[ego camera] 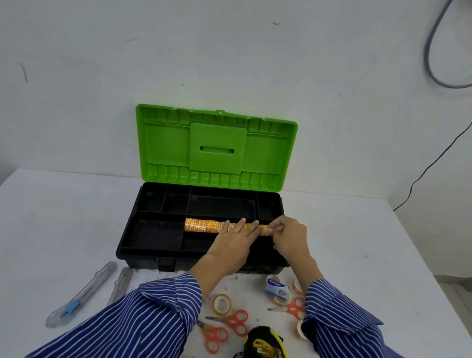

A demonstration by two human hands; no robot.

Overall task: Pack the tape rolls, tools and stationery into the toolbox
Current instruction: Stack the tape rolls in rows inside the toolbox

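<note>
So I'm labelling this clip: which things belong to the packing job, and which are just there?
Job: toolbox, tape stack under both hands, loose tape roll, scissors, tape measure, utility knives, staples box.
Just there: wall cables, table.

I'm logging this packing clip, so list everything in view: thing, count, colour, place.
toolbox: one, black tray, green lid open upright, centre of table.
tape stack: one wrapped orange-yellow stick of rolls, in the tray's long middle compartment.
loose tape rolls: at least five, clear with orange cores, table in front of the box.
scissors: three, orange handles, near edge of table.
tape measure: one, black and yellow, near edge.
utility knives: two, clear, one with blue slider, front left.
small box: one, white and blue, front right.
table: one, white.
cables: grey and black, on the wall at right.
left hand: fingers flat on the stack.
right hand: pinches the stack's right end.
</note>
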